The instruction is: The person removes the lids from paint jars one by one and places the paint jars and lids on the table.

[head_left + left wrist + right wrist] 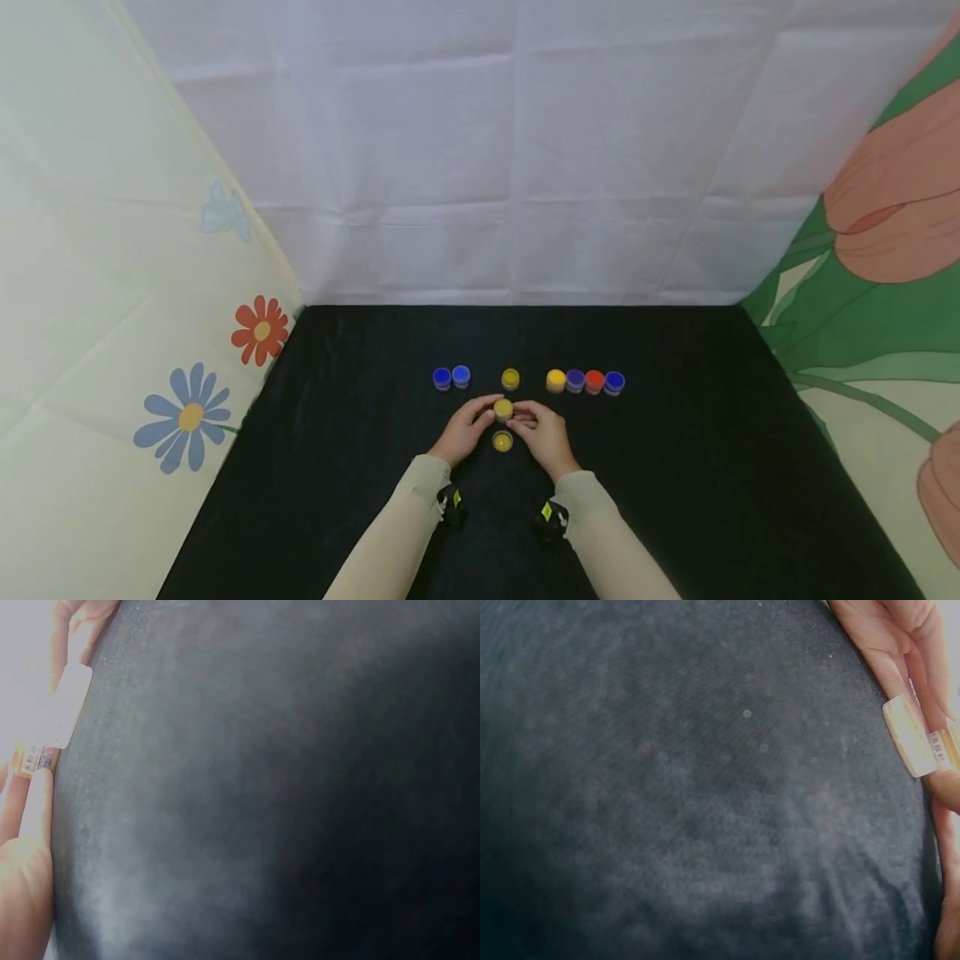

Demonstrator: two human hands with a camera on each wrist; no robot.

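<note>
Between my two hands is a small yellow paint pot (503, 409). My left hand (461, 432) pinches it from the left with thumb and fingers. From the right, my right hand (545, 433) grips its other side with the fingertips. A printed label (39, 758) shows on the pot's side in the left wrist view. Just nearer to me is a round yellow piece (502, 441) with a clear rim; it appears as a pale, translucent lid-like shape (910, 736) in the right wrist view. Another yellow pot (511, 379) stands just beyond the hands.
Two blue pots (452, 377) stand together at the back left. To the back right is a row of a yellow pot (556, 381), a purple pot (575, 381), a red pot (594, 382) and a blue pot (614, 382). All are on a black-covered table (360, 367).
</note>
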